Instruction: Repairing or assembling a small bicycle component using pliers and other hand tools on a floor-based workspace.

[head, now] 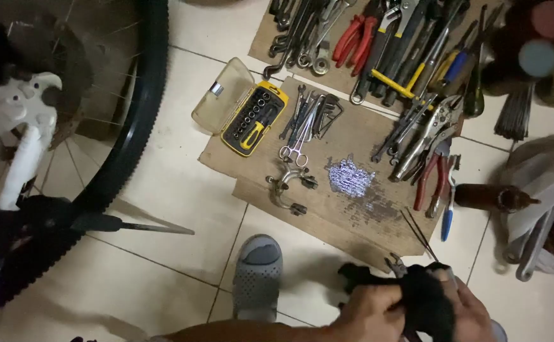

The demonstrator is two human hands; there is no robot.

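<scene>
Both hands worked at six o'clock, low in the view, around a crumpled black cloth. It sat between them, bunched against the palms. Fingers of the left hand were curled onto its near edge, and the right hand was closed over its far side, with the grey metal tip of a small plier-like tool poking out at twelve o'clock of the cloth. At nine o'clock lay a grey perforated clog. Farther toward twelve o'clock lay a brown cardboard sheet bearing a metal brake caliper, with a yellow socket-bit case beyond.
</scene>
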